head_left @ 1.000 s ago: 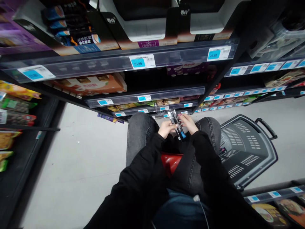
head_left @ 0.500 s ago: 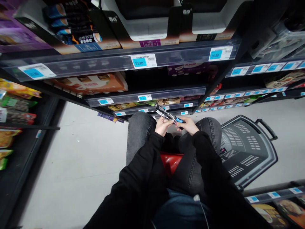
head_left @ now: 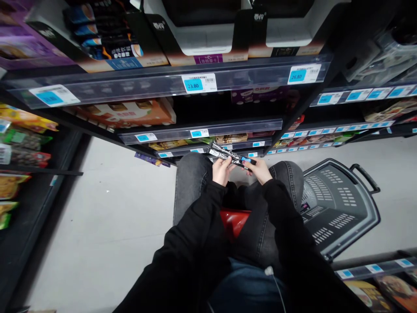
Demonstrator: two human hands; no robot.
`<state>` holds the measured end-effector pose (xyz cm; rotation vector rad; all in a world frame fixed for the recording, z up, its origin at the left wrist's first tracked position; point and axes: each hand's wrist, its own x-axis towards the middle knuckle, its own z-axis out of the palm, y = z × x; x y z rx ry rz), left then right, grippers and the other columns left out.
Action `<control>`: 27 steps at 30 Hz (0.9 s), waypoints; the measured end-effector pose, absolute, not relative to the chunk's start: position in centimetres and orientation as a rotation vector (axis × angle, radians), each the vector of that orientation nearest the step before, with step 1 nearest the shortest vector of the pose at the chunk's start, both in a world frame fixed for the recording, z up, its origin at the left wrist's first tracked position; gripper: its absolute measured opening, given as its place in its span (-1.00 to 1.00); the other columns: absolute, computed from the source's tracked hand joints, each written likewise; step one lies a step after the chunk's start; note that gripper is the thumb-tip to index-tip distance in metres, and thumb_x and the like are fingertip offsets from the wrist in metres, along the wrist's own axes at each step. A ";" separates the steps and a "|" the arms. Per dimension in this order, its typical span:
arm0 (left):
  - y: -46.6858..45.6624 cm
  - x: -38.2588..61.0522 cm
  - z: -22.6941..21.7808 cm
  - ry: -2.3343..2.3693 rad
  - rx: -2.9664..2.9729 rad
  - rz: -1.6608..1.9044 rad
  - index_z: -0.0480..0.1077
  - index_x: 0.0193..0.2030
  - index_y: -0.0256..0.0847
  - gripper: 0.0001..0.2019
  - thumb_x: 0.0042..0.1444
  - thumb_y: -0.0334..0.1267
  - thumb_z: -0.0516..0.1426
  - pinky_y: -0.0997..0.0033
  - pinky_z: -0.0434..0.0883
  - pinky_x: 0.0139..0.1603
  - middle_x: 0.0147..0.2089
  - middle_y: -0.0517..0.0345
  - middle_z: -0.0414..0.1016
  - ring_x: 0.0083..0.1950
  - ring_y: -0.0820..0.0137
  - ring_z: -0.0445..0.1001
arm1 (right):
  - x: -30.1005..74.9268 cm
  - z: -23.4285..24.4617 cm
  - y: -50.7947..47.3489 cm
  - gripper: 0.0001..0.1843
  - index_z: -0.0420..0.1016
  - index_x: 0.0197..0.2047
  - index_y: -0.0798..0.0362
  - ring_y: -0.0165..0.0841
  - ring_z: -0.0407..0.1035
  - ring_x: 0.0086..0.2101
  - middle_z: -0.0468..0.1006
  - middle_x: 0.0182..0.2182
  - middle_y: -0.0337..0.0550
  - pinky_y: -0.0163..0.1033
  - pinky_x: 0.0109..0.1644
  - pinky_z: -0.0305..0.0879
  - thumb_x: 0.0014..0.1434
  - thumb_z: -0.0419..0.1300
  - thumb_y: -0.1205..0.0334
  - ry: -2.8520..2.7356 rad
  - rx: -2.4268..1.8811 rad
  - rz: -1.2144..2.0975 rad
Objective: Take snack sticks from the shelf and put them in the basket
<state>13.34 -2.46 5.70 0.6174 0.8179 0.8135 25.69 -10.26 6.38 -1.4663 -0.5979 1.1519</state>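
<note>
Over my knees, my left hand (head_left: 222, 172) and my right hand (head_left: 262, 171) both grip slim black stick packets (head_left: 237, 160) with white print and a blue patch. The left fingers are closed round the middle of the packets, thumb on top. At the right end, by the blue patch, the right hand pinches them. How many packets there are I cannot tell. Similar black and blue stick packets (head_left: 109, 37) fill an open display box (head_left: 159, 56) on the shelf ahead.
A shelf edge (head_left: 130, 82) with price tags runs across in front. To my right on the floor lies a grey shopping basket (head_left: 332, 191) with a black handle. A red seat (head_left: 235, 221) shows between my legs. Another shelf (head_left: 32, 169) holds bagged goods at left.
The packets have shifted slightly in my hands and lie a little flatter. My left thumb has moved back along them. The camera view has tilted slightly.
</note>
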 end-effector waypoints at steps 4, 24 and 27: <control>-1.3 12.8 5.7 0.890 0.497 0.842 0.33 -0.34 -0.27 -0.76 -0.16 -0.33 0.28 0.34 0.44 -0.09 -0.36 0.20 0.49 -0.31 0.48 0.49 | 26.6 6.3 -10.6 -0.62 0.42 -0.42 0.17 -0.56 0.12 -0.72 0.48 -0.61 -0.17 -0.40 -0.65 0.02 -0.15 0.33 0.00 -0.560 -1.492 1.074; -2.6 12.8 4.5 0.824 0.978 0.303 0.49 -0.42 -0.37 -0.67 -0.42 -0.30 0.36 0.30 0.45 -0.23 -0.45 0.12 0.49 -0.36 0.35 0.47 | 28.3 7.0 -10.7 -0.57 0.33 -0.27 0.06 -0.40 0.34 -0.33 0.40 -0.38 -0.20 -0.22 -0.11 0.30 -0.17 0.32 0.01 -0.346 -1.295 0.440; -3.4 13.2 4.1 0.793 1.185 0.181 0.51 -0.48 -0.36 -0.72 -0.43 -0.31 0.36 0.43 0.38 -0.32 -0.55 0.22 0.44 -0.46 0.44 0.40 | 28.3 6.9 -10.9 -0.61 0.34 -0.33 0.06 -0.38 0.36 -0.31 0.43 -0.37 -0.18 -0.20 -0.07 0.31 -0.17 0.33 0.02 -0.382 -1.298 0.463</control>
